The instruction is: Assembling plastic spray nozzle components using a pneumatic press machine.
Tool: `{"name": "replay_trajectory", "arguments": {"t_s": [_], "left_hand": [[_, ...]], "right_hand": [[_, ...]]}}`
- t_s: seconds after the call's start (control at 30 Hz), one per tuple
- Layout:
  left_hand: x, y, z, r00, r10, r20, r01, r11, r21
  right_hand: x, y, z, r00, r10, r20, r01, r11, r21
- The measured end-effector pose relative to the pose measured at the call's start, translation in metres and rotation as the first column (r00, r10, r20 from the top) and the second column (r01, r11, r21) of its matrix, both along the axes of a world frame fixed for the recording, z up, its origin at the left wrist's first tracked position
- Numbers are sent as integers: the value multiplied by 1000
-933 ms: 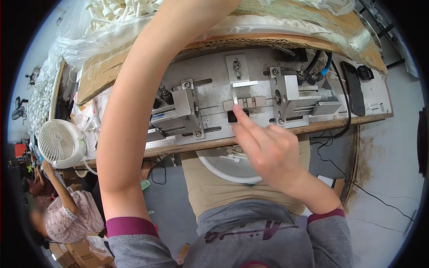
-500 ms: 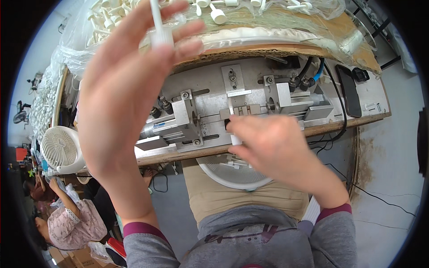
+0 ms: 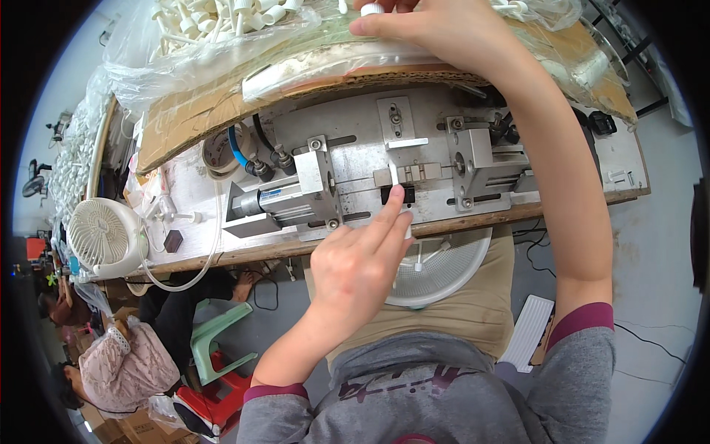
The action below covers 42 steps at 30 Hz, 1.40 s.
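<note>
My left hand [image 3: 359, 263] is at the front of a metal press fixture [image 3: 414, 159] on the bench. Its index fingertip lies on a small white plastic part [image 3: 395, 175] standing in the fixture's middle slot, and the thumb and fingers pinch the part's lower end. My right arm stretches far up to the bags of white plastic parts [image 3: 222, 22] at the back. There my right hand [image 3: 436, 29] pinches another small white part [image 3: 370, 9] at the top edge of the view.
A pneumatic cylinder [image 3: 270, 203] drives the fixture from the left. A clear bowl [image 3: 444, 270] sits on my lap below the bench edge. A small white fan [image 3: 103, 237] stands at the left end. Cardboard [image 3: 192, 126] lies under the bags. Other people sit at lower left.
The hands have swapped places. My left hand came down from the bags with a white part to the fixture, while my right hand left the fixture and reached up to the bags.
</note>
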State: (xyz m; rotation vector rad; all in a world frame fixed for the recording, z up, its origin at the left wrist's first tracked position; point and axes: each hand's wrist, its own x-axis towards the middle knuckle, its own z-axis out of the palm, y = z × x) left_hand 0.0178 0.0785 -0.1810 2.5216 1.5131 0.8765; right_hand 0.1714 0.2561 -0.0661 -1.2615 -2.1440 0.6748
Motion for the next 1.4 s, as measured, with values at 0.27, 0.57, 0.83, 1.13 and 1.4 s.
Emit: {"name": "replay_trajectory", "arguments": {"t_s": [0.27, 0.57, 0.83, 1.13, 1.4], "left_hand": [[3, 8, 11, 996, 36, -79, -39, 998, -39], [-25, 67, 81, 958, -75, 275, 93, 994, -54], [-15, 197, 93, 998, 64, -25, -59, 986, 155], [-4, 178, 108, 924, 76, 375, 20, 969, -245], [-41, 87, 85, 764, -235, 601, 320, 947, -37]], "right_hand": [[18, -75, -15, 858, -4, -514, -41, 996, -76], [43, -162, -88, 995, 42, -94, -11, 951, 309], [16, -161, -112, 971, 16, 239, -123, 889, 441], [9, -155, -102, 924, 15, 382, -163, 920, 358], [25, -136, -71, 980, 126, 157, -158, 965, 208]]}}
